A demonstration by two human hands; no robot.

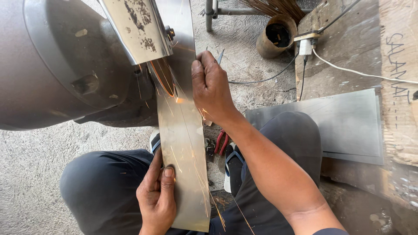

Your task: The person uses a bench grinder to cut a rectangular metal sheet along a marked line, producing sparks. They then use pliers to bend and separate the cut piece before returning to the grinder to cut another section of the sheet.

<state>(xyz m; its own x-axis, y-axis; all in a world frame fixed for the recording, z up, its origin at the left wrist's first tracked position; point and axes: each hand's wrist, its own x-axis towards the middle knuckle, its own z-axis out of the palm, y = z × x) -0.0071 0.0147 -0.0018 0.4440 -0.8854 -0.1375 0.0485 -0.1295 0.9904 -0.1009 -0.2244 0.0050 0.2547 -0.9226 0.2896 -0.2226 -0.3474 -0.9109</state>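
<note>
Both hands clamp a long steel strip (pixel 183 143): left hand (pixel 157 198) on the near end, right hand (pixel 212 87) just beside the sparking grinding wheel (pixel 163 80). It looks thin, stiff, sharp-edged (probably hot), so best gripped by the flat faces.

– Any room round that metal strip (pixel 183 143)?

– Hardly. The grinder (pixel 65 61) crowds its left edge, knees close in below. Right of it, open floor (pixel 257 74), until the steel sheets (pixel 348 122) and the pot (pixel 276 37).
</note>
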